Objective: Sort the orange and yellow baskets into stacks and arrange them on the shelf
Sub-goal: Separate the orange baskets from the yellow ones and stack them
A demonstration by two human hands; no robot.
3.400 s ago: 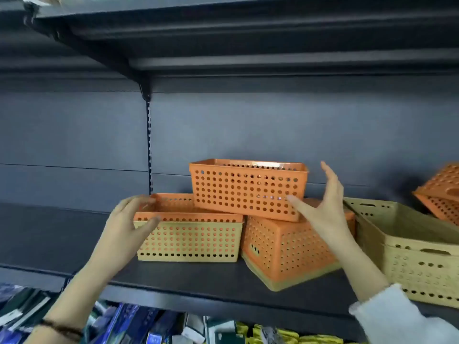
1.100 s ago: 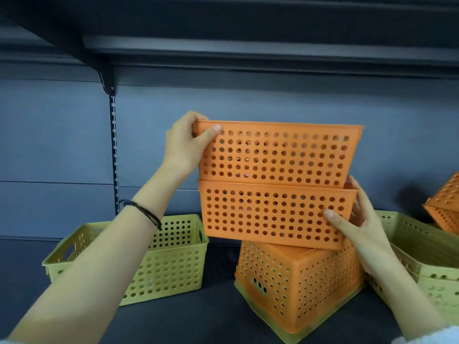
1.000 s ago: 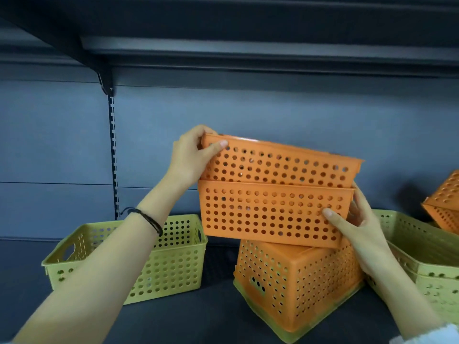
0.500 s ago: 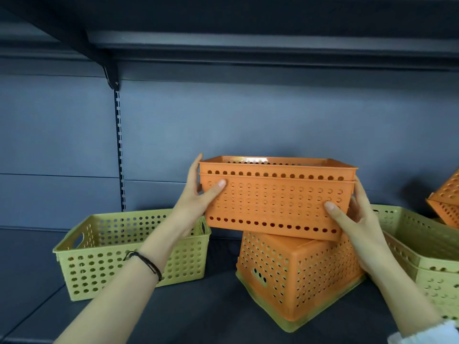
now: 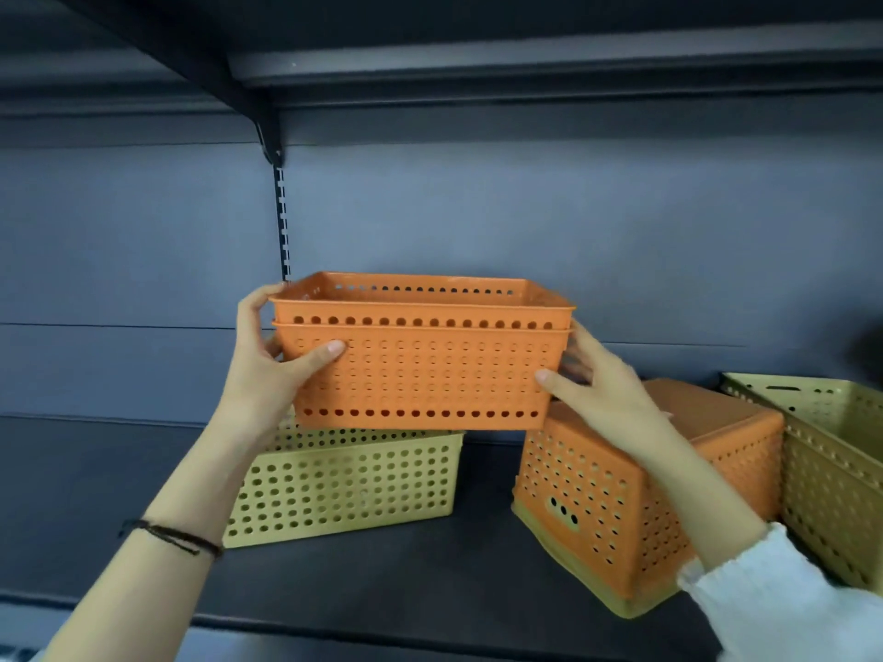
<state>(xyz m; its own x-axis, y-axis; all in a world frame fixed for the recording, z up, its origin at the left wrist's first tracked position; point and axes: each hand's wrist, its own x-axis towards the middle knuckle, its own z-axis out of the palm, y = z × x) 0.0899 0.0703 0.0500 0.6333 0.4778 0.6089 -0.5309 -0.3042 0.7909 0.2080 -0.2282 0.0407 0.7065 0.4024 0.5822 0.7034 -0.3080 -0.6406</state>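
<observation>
Orange baskets, nested pair, raised mid-frame above yellow basket, left hand and right hand clamped on opposite ends.

The dark shelf runs the width of the view, backed by a grey-blue back panel with a slotted strip running up it to a bracket under the upper shelf. Left of centre a yellow basket stands upright on the shelf, near the back. To its right, apart from it, an orange basket lies upside down and tilted, with a yellow rim showing along its lower edge. Close against that one, at the right edge, stands the right basket, yellow and upright; whether they touch cannot be told.
</observation>
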